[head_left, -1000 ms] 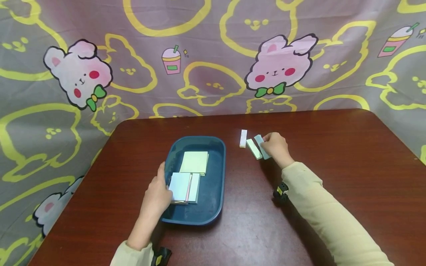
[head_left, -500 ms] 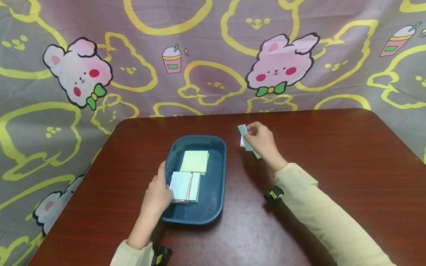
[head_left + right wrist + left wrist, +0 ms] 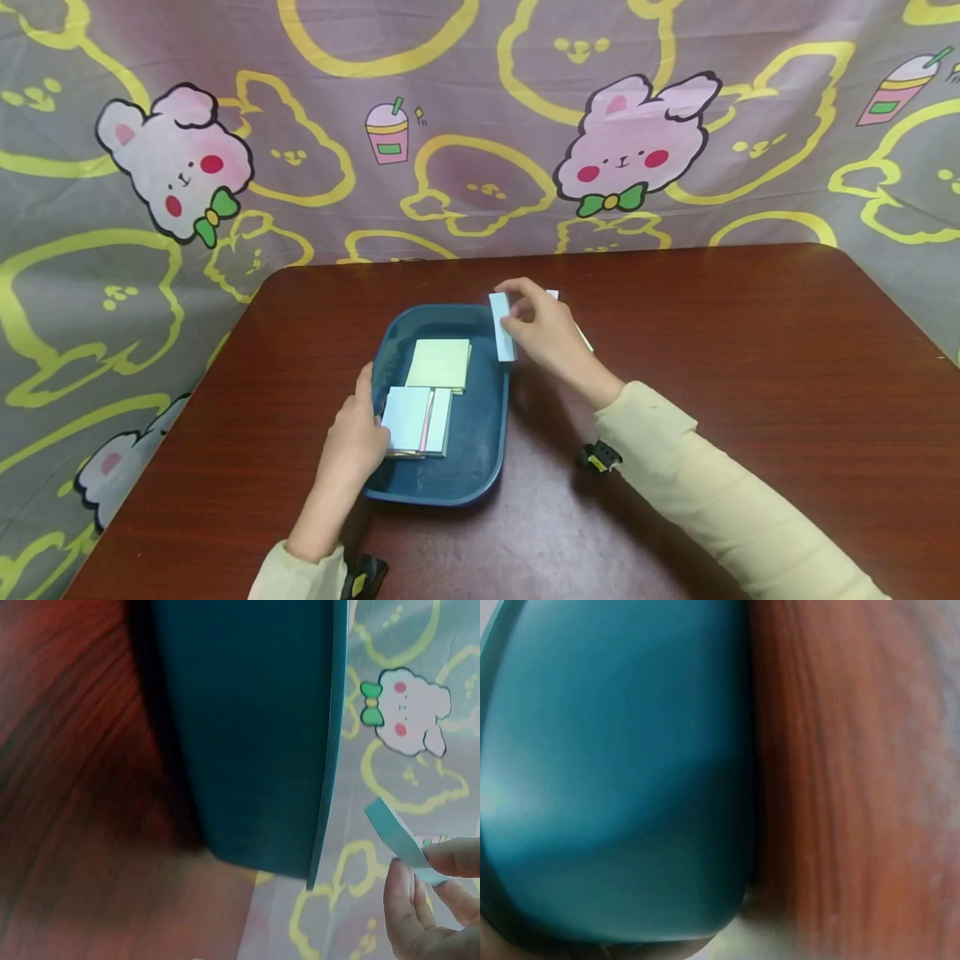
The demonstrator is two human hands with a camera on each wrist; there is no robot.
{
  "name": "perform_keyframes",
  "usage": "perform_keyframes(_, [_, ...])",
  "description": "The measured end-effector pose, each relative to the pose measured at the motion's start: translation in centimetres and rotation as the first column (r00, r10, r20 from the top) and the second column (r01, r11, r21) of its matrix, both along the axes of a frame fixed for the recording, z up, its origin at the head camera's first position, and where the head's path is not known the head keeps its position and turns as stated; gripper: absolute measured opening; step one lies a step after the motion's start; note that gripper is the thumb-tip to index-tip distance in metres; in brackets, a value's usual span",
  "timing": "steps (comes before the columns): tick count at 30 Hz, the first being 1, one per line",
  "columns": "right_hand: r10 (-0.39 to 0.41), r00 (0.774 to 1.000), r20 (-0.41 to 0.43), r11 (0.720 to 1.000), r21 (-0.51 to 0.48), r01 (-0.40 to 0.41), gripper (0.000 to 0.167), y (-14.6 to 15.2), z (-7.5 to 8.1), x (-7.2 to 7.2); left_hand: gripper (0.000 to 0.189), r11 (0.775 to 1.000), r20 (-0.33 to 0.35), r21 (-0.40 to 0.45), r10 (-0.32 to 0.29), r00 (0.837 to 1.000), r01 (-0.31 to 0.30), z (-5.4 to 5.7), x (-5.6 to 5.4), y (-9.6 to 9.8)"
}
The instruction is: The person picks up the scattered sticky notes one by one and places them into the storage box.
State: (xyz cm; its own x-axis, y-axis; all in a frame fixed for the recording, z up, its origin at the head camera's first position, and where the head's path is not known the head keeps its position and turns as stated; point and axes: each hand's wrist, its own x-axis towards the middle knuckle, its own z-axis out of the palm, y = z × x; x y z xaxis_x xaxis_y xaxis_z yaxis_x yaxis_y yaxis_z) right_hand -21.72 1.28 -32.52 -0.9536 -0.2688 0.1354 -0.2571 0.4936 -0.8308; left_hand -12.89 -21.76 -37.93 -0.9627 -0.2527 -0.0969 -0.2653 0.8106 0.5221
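Observation:
My right hand [image 3: 551,333] pinches a narrow light-blue sticky-note pad [image 3: 502,327] between thumb and fingers, over the right rim of a dark-blue plastic bin [image 3: 480,467]. The right wrist view shows the same pad [image 3: 399,834] tilted, beside the bin's outer wall [image 3: 255,750]. My left hand [image 3: 352,437] grips the bin's left wall, thumb over the rim. Inside the bin lie a square pale-yellow note pad [image 3: 441,363], a square light-blue pad [image 3: 407,417] and a narrower light-blue piece [image 3: 438,423] beside it. The left wrist view is filled mostly by the bin's side [image 3: 615,750].
Behind my right hand, a small white strip pad [image 3: 552,294] and a pale-yellow strip pad [image 3: 582,336] lie on the brown wooden table [image 3: 750,358], mostly hidden. A cartoon-printed cloth [image 3: 480,108] hangs along the table's back edge.
My right hand has lifted the light-blue strip pad off the table and carried it left to the bin's rim. My left hand and the bin have stayed in place.

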Motion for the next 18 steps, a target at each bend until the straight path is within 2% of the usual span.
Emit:
perform_keyframes(9, [0.097,0.994,0.058,0.994,0.053,-0.101,0.036,-1.7,-0.5,1.0,0.071,1.0,0.003,-0.002,0.0,1.0,0.0,0.0,-0.1,0.0])
perform_keyframes(18, [0.146,0.977,0.158,0.978,0.129,-0.167,0.03,-3.2,-1.4,1.8,0.071,1.0,0.01,0.007,0.006,1.0,-0.006,0.1,-0.1,0.0])
